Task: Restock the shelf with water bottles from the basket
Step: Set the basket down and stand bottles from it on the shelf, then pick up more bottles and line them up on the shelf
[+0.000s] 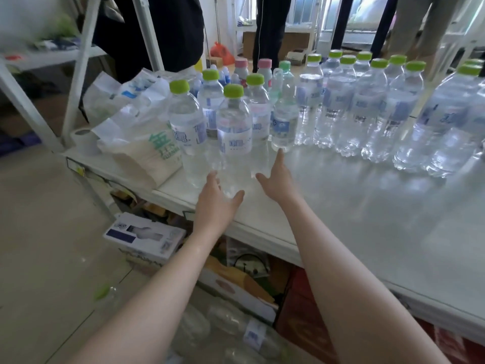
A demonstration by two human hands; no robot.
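Right now both hands reach forward over the shelf's (341, 206) white top surface, spread wide and holding nothing. The left hand (217, 203) and right hand (275, 179) flank the base of the nearest green-capped water bottle (234, 127), which stands upright directly ahead, long axis vertical, in a tight cluster beside a white plastic bag (136, 143). Both hands look about equally near it. More bottles lie low in front, blurred, perhaps in the basket.

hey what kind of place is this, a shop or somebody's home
Probably a small shop's stockroom or a mock store, not a home: rows of green-capped water bottles on a white metal shelf, cartons stacked underneath, more shelving behind.
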